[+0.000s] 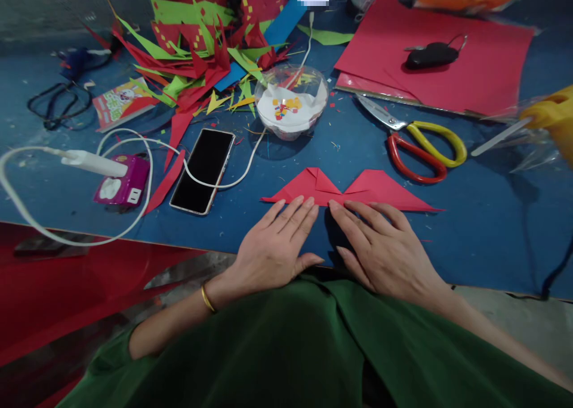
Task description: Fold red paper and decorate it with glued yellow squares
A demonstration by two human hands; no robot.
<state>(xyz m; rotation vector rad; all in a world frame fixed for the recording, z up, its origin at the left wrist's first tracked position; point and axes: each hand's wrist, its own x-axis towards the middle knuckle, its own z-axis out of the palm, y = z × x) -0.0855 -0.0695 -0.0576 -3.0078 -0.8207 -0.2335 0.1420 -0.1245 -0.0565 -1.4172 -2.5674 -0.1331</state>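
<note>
A sheet of red paper (380, 190), folded into a wide shape with two peaks and a notch between them, lies flat on the blue table. Along its near edge, left of the notch, rest the fingertips of my left hand (277, 241), which lies flat with the thumb out. My right hand (385, 247) is stretched out too, its fingers spread on the same edge right of the notch. Beyond the paper to the right are scissors (416, 136) with one red and one yellow handle. Behind it stands a clear bowl (290, 107) holding white tissue and small paper bits.
A phone (203, 170) lies left of my left hand, crossed by a white cable. Further left is a purple power adapter (123, 181). Paper scraps (197, 50) heap at the back left. Red sheets (487, 68) bear a key fob (432, 55). A yellow glue gun (553, 119) is at right.
</note>
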